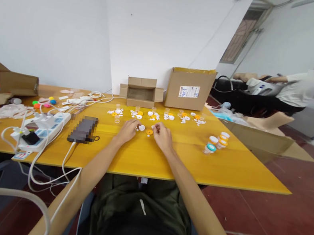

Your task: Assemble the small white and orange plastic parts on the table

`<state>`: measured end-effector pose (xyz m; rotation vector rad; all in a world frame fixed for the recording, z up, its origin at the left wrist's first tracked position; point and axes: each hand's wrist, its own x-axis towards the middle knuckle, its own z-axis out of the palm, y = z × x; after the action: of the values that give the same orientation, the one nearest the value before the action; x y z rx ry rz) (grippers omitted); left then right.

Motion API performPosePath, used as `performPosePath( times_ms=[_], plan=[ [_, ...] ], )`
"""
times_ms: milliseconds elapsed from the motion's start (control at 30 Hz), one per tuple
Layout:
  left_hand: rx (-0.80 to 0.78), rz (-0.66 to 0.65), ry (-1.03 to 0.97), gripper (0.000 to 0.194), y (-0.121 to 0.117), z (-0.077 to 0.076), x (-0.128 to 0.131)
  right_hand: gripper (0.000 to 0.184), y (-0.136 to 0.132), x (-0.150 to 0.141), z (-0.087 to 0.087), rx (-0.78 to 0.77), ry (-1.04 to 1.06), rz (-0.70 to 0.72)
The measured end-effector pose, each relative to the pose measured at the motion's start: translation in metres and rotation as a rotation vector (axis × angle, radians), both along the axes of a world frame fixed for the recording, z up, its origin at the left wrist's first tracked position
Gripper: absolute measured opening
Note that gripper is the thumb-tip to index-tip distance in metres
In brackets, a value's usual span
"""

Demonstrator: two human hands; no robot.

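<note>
Here's the danger: the orange ring [149,132] lies on the table [167,164] between left hand [129,129] and right hand [163,136], where a stray knuckle could nudge it, and a careless reach might scatter the loose white pieces [133,114] beyond. Both hands reach forward, fingers curled inward, the left by a white disc [141,128]; whether either pinches anything, I can't tell.

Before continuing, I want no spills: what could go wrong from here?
The small white plastic-looking pieces lie in heaps beyond the left hand and right hand; a brush might mix them. The thin white cable plugged into the dark rectangular device hangs off the yellow wooden table by the left forearm; a snag could drag the device.
</note>
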<state>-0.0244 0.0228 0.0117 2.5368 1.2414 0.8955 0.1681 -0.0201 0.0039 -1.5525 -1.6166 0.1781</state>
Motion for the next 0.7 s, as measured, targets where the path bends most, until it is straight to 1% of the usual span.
performPosePath(
  times_ms=[133,300,433,533,700],
  plan=[
    [-0.005,0.010,0.024,0.049,-0.0016,0.0021,-0.0008,0.004,-0.0010,0.0003,0.0001,-0.035,-0.027,0.009],
    [0.030,0.048,0.053,0.051,-0.0027,0.0041,-0.0024,0.003,0.0021,0.0023,-0.0029,-0.002,0.018,0.105],
    [0.033,0.005,0.043,0.053,-0.0017,0.0026,-0.0034,0.004,0.0031,0.0016,-0.0045,0.014,0.047,0.163],
    [0.019,-0.017,0.051,0.053,-0.0006,0.0007,-0.0039,0.004,0.0029,0.0007,-0.0050,0.009,0.050,0.174],
    [0.019,0.028,0.062,0.049,0.0000,0.0003,-0.0037,0.004,0.0025,0.0013,-0.0042,0.004,0.040,0.147]
  ],
)
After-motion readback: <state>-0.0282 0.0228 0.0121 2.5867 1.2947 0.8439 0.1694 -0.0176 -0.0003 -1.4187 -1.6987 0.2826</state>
